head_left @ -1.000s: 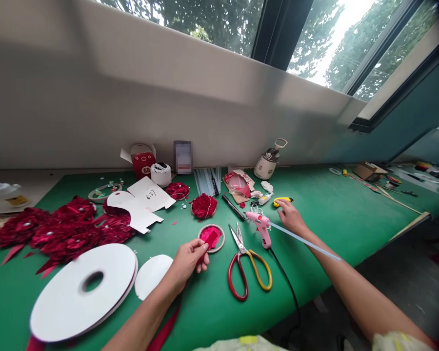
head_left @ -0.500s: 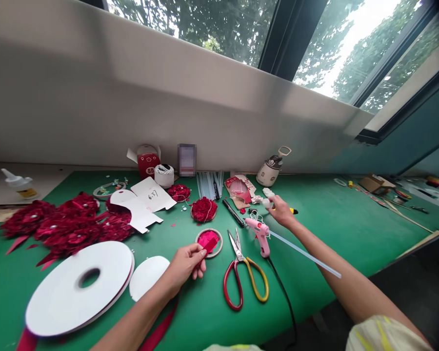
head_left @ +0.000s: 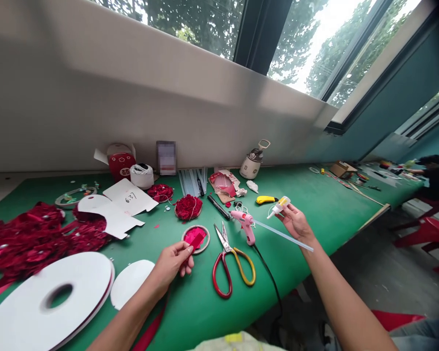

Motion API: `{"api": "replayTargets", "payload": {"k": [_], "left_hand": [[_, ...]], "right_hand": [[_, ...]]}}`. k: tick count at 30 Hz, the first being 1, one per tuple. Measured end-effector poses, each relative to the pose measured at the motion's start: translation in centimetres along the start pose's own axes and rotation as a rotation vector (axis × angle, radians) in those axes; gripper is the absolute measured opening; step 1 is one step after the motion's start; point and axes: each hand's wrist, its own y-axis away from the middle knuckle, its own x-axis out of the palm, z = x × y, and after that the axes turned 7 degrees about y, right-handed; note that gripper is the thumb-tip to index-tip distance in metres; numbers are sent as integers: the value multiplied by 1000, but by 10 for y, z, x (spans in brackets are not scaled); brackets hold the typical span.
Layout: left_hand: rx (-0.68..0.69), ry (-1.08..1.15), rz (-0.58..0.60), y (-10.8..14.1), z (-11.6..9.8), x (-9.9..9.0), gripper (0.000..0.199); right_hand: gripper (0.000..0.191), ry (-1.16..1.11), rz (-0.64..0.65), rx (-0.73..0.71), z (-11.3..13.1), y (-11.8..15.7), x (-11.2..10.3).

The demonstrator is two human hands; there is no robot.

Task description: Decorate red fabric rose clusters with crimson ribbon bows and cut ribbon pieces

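Note:
My left hand (head_left: 173,261) pinches the end of a red ribbon (head_left: 195,242) just above a ring (head_left: 208,242) with red pieces inside it. The rest of the ribbon trails down past my forearm. In my right hand (head_left: 295,222) is a small glue bottle (head_left: 280,204) with a yellow label, its white nozzle pointing down to the left. Between my hands lie open scissors (head_left: 225,248) with one red and one yellow handle. A pink glue gun (head_left: 246,225) rests beside them, a long clear glue stick (head_left: 283,236) sticking out of its back.
At left lie a big white ribbon spool (head_left: 25,297), a white disc (head_left: 131,282), red fabric flowers (head_left: 40,229) and a white card (head_left: 129,197). Toward the wall stand a phone (head_left: 166,158), a thread spool (head_left: 142,175) and a bottle (head_left: 251,163). A person (head_left: 437,175) sits far right.
My right hand has picked up the glue bottle and come back toward me with it. The view has turned to the right. My left hand still holds the ribbon over the ring.

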Motion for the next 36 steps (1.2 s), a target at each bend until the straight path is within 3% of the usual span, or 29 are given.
{"api": "replayTargets", "payload": {"k": [8, 12, 15, 19, 21, 24, 28, 32, 36], "left_hand": [[-9, -28, 7, -2, -1, -2, 36], [-20, -12, 8, -1, -1, -2, 37], [-16, -6, 10, -1, -1, -2, 37], [-20, -20, 22, -2, -1, -2, 38], [-22, -33, 26, -3, 0, -2, 38], [-7, -51, 24, -4, 2, -2, 38], [-2, -61, 26, -3, 3, -2, 38], [3, -81, 27, -3, 3, -2, 39], [14, -70, 9, -3, 5, -2, 37]], "right_hand": [[44, -51, -100, -24, 16, 7, 11], [41, -21, -147, 51, 13, 4, 11], [25, 41, -157, 240, 2, 14, -5], [18, 133, -253, 472, -13, 38, -44], [19, 144, -356, 492, -18, 42, -62], [25, 135, -567, 393, -25, 36, -74], [33, 150, -780, 264, -47, 34, -57], [31, 173, -692, 255, -67, 46, -33], [26, 205, -624, 232, -63, 68, -24]]}}
